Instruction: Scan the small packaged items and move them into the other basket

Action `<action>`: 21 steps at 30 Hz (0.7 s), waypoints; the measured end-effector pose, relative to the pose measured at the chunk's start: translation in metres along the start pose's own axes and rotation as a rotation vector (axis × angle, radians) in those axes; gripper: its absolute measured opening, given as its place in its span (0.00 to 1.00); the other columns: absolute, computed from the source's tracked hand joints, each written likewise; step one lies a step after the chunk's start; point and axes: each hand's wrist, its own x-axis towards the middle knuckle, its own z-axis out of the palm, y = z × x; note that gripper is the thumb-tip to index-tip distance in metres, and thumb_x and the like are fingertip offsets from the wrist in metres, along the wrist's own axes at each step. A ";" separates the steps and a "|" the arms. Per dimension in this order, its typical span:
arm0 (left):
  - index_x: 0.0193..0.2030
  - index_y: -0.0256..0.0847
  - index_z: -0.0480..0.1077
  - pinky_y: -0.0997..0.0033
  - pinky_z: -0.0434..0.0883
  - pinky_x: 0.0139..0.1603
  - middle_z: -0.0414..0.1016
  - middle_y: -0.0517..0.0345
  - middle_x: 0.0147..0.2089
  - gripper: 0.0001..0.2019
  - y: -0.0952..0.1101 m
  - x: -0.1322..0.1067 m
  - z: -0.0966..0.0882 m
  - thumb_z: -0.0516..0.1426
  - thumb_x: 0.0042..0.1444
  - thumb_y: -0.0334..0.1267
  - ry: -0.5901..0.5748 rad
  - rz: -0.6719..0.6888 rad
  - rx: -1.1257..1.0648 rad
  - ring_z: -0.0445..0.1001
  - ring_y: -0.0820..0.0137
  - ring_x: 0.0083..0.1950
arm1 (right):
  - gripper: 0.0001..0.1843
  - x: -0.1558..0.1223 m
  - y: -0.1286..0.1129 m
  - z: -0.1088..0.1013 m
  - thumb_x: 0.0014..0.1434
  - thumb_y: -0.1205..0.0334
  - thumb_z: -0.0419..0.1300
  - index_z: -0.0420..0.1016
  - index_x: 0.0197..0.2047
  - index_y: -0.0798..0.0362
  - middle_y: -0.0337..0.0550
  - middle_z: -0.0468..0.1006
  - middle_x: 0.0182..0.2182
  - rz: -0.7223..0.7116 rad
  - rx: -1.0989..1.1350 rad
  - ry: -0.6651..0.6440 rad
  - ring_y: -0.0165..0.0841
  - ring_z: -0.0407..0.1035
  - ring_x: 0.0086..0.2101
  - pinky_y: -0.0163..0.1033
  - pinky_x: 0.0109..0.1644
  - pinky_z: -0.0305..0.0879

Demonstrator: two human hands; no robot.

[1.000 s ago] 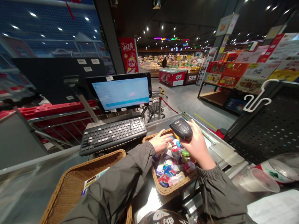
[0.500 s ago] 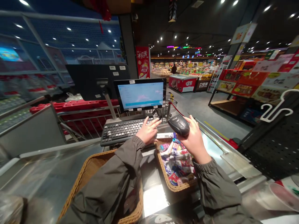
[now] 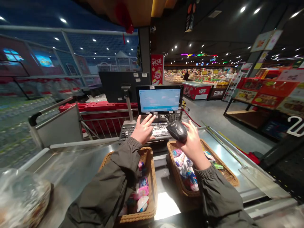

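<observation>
My right hand [image 3: 193, 144] is wrapped round a black handheld barcode scanner [image 3: 177, 130], held up over the right wicker basket [image 3: 174, 172]. That basket is filled with small packaged goods [image 3: 186, 169], partly hidden by my forearm. With its fingers spread and nothing in it, my left hand [image 3: 143, 129] hovers at the black keyboard [image 3: 160, 129]; whether it touches the keys I cannot tell. Beneath my left forearm stands the left wicker basket [image 3: 153, 183], with several small packs [image 3: 143, 190] inside, one of them pink. Behind the keyboard a monitor [image 3: 160, 98] shows a pale blue screen.
A second monitor [image 3: 116, 87] faces away at the left on a pole. The metal counter [image 3: 78, 167] carries a clear plastic bag [image 3: 21, 196] at left. A white hanger [image 3: 295, 126] hangs at right. Beyond lie a red freezer [image 3: 196, 91] and display shelves [image 3: 268, 88].
My view has swung left, so the scene sits further right. My left hand has shifted left across the keyboard, uncovering its right side. The scanner stays in my right hand.
</observation>
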 end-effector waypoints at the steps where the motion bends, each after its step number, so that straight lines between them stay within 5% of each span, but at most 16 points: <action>1: 0.30 0.40 0.72 0.31 0.35 0.71 0.53 0.45 0.73 0.09 -0.003 -0.003 -0.002 0.67 0.47 0.38 0.004 -0.011 0.005 0.52 0.48 0.73 | 0.26 0.001 -0.004 0.003 0.48 0.65 0.61 0.71 0.53 0.55 0.58 0.64 0.61 0.001 0.004 -0.011 0.57 0.45 0.68 0.71 0.67 0.45; 21: 0.31 0.40 0.70 0.27 0.42 0.69 0.51 0.43 0.73 0.07 -0.040 -0.032 -0.023 0.65 0.51 0.36 0.045 -0.245 0.043 0.50 0.49 0.74 | 0.27 -0.006 -0.049 0.041 0.46 0.67 0.59 0.73 0.52 0.55 0.58 0.64 0.62 -0.018 0.029 -0.130 0.57 0.44 0.68 0.70 0.67 0.43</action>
